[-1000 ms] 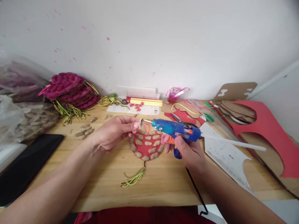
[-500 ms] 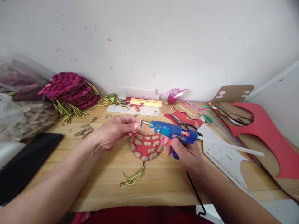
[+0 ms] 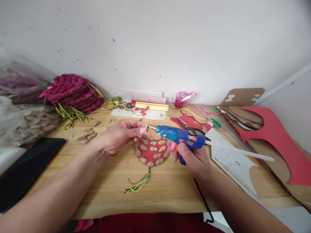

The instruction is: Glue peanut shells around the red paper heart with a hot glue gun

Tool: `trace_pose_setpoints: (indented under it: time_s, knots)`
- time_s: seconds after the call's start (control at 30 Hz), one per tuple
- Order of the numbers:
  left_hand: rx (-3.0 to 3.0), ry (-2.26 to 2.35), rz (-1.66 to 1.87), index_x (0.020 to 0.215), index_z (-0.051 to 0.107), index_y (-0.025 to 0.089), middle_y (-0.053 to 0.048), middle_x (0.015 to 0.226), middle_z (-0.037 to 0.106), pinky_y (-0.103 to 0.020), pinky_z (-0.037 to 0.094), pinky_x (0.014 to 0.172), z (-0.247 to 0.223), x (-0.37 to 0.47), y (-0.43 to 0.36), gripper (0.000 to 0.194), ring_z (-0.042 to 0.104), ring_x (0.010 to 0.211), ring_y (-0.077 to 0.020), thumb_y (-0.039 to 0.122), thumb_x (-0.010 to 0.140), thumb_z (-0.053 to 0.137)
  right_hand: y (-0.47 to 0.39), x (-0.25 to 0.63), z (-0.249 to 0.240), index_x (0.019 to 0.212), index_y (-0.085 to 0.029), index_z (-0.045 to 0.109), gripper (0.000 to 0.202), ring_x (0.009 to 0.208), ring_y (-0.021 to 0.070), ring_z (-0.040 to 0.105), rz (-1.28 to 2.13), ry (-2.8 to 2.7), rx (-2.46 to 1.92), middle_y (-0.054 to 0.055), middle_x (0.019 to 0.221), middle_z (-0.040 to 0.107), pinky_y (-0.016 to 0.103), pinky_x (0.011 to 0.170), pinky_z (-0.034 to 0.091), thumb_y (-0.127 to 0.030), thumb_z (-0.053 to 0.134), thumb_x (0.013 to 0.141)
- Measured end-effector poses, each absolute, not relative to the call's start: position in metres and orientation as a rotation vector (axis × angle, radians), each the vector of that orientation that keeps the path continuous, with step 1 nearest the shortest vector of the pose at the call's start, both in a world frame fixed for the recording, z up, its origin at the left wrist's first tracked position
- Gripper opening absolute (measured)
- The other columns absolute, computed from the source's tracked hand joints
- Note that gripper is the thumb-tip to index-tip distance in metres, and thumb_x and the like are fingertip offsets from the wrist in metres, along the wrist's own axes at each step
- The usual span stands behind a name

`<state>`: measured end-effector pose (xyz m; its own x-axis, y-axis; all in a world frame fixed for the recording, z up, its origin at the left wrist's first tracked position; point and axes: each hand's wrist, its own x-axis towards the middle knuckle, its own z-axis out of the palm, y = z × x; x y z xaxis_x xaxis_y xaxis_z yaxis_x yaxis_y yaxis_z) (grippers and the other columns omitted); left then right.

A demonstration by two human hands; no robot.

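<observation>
One peanut [image 3: 147, 130] in the fingers, many already on the red disc [image 3: 150, 156]

The disc lies on the counter [image 3: 109, 197], in front of the person and partly below the two hands. Peanuts in plain shell colour line its visible edge, and more sit in rows inside; red shows bare between them, most widely at the lower left. I judge the covering well advanced, though the hands and tool hide part of the far side. A cluster of loose peanuts [image 3: 88, 133] lies apart to the left, not on the disc. An orange loop [image 3: 153, 133] and a yarn tassel [image 3: 138, 186] are in place.

The left hand [image 3: 123, 134] pinches the single peanut between thumb and fingers, above the disc's far edge. The right hand [image 3: 195, 158] is wrapped around a blue hot glue gun [image 3: 179, 135], whose nozzle meets or nearly meets that peanut; contact cannot be told.

The gun's long axis runs crosswise, nozzle toward the left and slightly away from the person, with a white glue stick [image 3: 240, 151] trailing from its rear to the right. The disc's loop-to-tassel line runs from the wall side toward the person, tassel nearest. The pinched peanut's long axis is too covered to read.
</observation>
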<state>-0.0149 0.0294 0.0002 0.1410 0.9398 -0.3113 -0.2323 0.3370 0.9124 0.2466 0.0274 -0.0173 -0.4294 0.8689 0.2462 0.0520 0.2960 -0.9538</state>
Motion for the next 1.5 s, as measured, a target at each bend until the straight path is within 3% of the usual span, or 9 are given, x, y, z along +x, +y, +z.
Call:
trace_pose_setpoints:
  time_s: [1.0, 1.5]
  knots:
    - [0.853, 1.083, 0.979, 0.077, 0.081, 0.015, 0.001, 0.068, 0.067, -0.02, 0.041, 0.061, 0.007, -0.013, 0.025, 0.027, 0.051, 0.062, -0.0073, 0.033, 0.065, 0.097, 0.028, 0.249, -0.022, 0.081, -0.021, 0.062, 0.049, 0.06, 0.019, 0.063, 1.248, -1.76, -0.867, 0.003, 0.067, 0.062, 0.035, 0.058, 0.051, -0.066, 0.056, 0.098]
    - [0.855, 1.077, 0.984, 0.074, 0.08, 0.018, 0.0, 0.067, 0.066, -0.022, 0.041, 0.058, 0.001, -0.015, 0.028, 0.031, 0.051, 0.06, -0.0083, 0.037, 0.06, 0.1, 0.03, 0.25, -0.023, 0.078, -0.022, 0.063, 0.049, 0.059, 0.0194, 0.061, 1.227, -1.769, -0.894, 0.003, 0.064, 0.063, 0.035, 0.057, 0.049, -0.065, 0.055, 0.099]
